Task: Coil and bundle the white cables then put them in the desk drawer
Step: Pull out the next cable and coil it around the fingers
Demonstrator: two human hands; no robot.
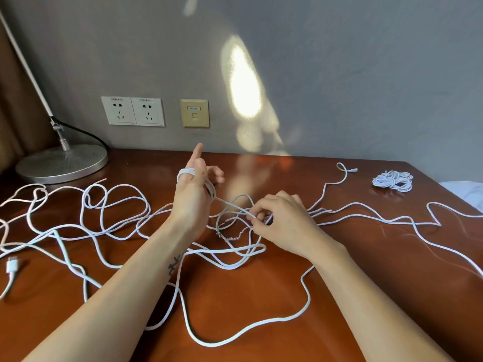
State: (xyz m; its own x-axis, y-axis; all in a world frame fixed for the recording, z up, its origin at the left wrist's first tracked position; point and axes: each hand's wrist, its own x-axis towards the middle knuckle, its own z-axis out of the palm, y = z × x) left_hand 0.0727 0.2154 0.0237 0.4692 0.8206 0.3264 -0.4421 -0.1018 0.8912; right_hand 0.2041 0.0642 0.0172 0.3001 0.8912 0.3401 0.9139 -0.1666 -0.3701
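The coiling step is under way: the person is winding a white cable [230, 203] round the left hand [194, 194], and nothing is going into the drawer yet. No drawer is showing in this view.

The left hand is standing upright with one digit pointing straight up. The other fingers are curling in over several turns of cable looped round the base of that digit and across the hand. The right hand [279, 223] is pinching the same cable between thumb and fingertips, just below and to the right of those loops.

Between the two grips the cable is running taut and nearly straight, its long axis sloping from the wound loops down to the pinch. Past the pinch it is trailing slack over the desk [261, 304], joining the loose cables [117, 202] that are sprawling on both sides of the hands.

A short twisted tie [235, 235] is lying just under the pinch. A coiled bundle [393, 180] is sitting well beyond the right hand.

The next move probably calls for carrying the pinched length up and round the left hand. Slack would need feeding so that the crossing loops do not snag.
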